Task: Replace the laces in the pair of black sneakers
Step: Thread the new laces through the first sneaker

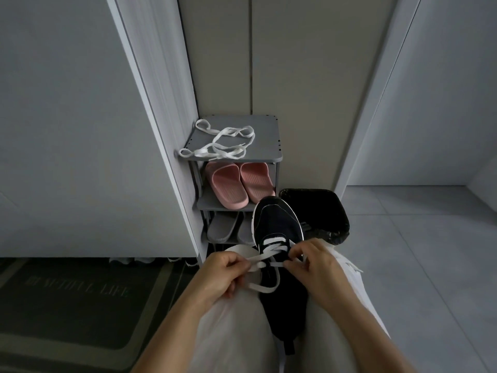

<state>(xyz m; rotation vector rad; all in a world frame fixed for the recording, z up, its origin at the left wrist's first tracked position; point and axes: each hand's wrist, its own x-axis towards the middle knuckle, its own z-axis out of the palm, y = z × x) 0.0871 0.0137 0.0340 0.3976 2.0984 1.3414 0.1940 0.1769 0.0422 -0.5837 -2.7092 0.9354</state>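
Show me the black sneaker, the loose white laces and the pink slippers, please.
black sneaker [277,224]: head view, on the top of its toe.
loose white laces [204,150]: head view, on a strand near their left end.
pink slippers [224,176]: head view, on the left slipper's strap.

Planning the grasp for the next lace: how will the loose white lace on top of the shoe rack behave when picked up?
Probably floppy: the loose white lace lies in limp, overlapping loops on the rack top. Likely very light, being a thin flat strip. Loops cross, so it may snag or lift as a tangle.
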